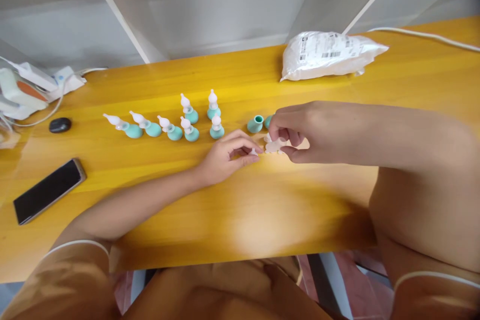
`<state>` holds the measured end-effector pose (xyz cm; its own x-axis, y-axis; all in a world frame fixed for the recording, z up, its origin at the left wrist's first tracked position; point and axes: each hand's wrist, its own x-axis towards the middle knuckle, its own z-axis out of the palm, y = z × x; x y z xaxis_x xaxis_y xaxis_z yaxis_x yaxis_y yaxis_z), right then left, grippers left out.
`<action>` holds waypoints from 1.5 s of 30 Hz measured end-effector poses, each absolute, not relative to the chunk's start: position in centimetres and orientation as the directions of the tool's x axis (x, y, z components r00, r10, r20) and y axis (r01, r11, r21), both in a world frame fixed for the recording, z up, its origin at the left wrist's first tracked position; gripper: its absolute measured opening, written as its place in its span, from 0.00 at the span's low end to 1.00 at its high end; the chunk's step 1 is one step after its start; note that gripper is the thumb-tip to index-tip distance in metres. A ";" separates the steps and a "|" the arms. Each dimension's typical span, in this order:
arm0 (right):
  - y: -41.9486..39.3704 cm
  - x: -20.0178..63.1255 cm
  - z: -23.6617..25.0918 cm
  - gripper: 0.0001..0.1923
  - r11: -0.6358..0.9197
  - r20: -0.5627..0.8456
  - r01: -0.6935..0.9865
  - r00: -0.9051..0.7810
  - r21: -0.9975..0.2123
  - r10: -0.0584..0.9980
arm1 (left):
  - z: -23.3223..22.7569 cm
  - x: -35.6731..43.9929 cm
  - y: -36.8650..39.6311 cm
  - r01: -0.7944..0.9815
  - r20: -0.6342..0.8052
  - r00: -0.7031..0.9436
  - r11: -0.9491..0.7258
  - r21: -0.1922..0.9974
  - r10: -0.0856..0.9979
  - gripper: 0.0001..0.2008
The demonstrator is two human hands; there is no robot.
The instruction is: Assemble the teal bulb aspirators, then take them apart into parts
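Right, from the head camera: both hands meet mid-counter (240,210). The left hand (225,157) pinches a tiny clear nozzle tip (254,151) between thumb and fingers, its long axis lying left-right, pointing right. Just beside it, the right hand (296,130) fingers a small heap of clear tips (273,146). A teal bulb (255,124) stands upright just beyond, mouth up.
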<state>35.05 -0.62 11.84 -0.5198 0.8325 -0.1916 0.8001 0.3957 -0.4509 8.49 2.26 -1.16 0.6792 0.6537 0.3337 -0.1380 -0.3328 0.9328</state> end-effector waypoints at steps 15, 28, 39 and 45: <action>0.0 30.6 9.8 0.05 0.403 -0.019 0.730 -0.494 -0.553 0.869 | -1.7 9.0 3.1 -0.303 0.121 0.625 0.097 0.948 0.771 0.18; -5.7 30.6 4.4 0.15 0.480 0.469 0.584 -0.185 -0.654 0.864 | -1.0 9.0 2.5 -0.236 0.044 0.706 0.177 0.956 0.707 0.25; -6.4 31.5 4.0 0.18 0.608 0.586 0.578 -0.257 -0.544 0.769 | -1.0 9.1 2.9 -0.229 0.021 0.714 0.206 0.951 0.700 0.26; -6.3 31.6 3.7 0.21 0.657 0.609 0.525 -0.293 -0.541 0.737 | -1.1 9.2 3.1 -0.219 0.005 0.705 0.210 0.953 0.709 0.26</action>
